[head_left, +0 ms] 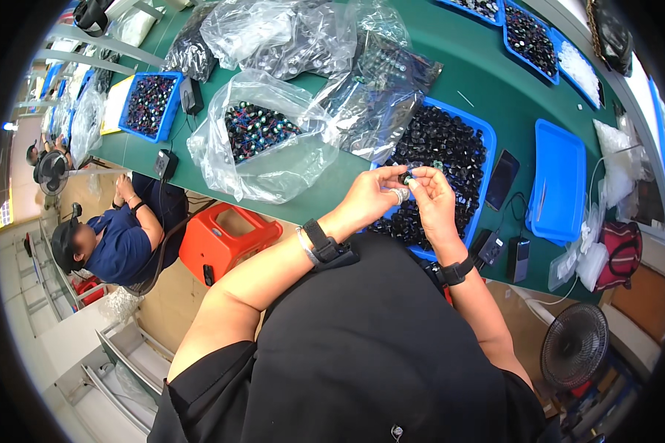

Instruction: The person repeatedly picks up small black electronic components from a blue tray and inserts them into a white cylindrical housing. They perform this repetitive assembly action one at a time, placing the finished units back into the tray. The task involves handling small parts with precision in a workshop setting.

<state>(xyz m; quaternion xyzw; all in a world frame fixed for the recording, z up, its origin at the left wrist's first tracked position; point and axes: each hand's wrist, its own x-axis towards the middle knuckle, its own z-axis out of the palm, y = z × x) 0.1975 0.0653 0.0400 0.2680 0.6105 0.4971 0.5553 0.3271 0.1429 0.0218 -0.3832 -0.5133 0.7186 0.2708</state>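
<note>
My left hand pinches a small black round part between thumb and fingertips, above a blue tray. Right beside it, my right hand is closed at the fingertips on a small pale piece that meets the black part. Whether the two pieces are joined cannot be made out. Beneath both hands, the tray is heaped with small black caps. To the left lies an opened clear plastic bag holding many small wired parts with red and blue leads.
Filled plastic bags lie at the back. Right of the tray are a phone, small black devices and stacked blue trays. A red stool and a seated person are at left, a fan at lower right.
</note>
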